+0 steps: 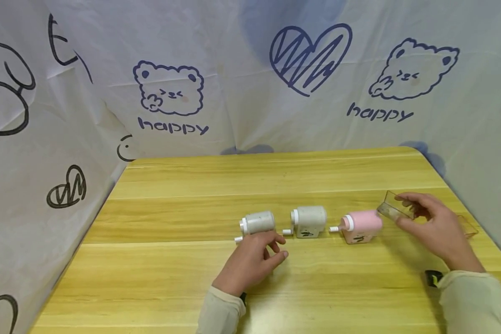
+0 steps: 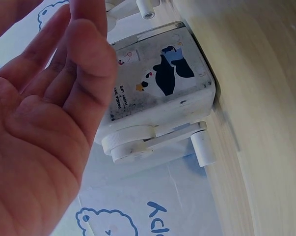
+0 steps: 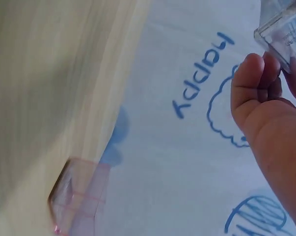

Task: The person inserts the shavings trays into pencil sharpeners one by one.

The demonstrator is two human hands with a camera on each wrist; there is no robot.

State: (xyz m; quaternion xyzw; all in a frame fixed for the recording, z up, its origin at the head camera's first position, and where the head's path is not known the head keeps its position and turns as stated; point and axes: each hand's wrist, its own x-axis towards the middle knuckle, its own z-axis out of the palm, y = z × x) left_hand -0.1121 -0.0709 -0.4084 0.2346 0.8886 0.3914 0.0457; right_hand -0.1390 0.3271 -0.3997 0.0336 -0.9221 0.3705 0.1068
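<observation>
Three crank pencil sharpeners stand in a row on the table: a left white sharpener (image 1: 260,221), a middle white sharpener (image 1: 311,220) and a pink sharpener (image 1: 364,223). My left hand (image 1: 254,260) is in front of the left one, fingers loosely bent and holding nothing. In the left wrist view, a white sharpener (image 2: 162,73) with a panda print and a crank shows beyond the fingers. Above the table, right of the pink sharpener, my right hand (image 1: 436,225) pinches a clear plastic shavings box (image 1: 390,209) between thumb and fingers. Printed lettering shows on this box in the right wrist view.
A pink see-through shavings box (image 3: 81,196) lies near the table's right edge, partly behind the right hand in the head view. The wooden table (image 1: 171,278) meets a white cloth (image 1: 234,55) with drawings at the back and sides.
</observation>
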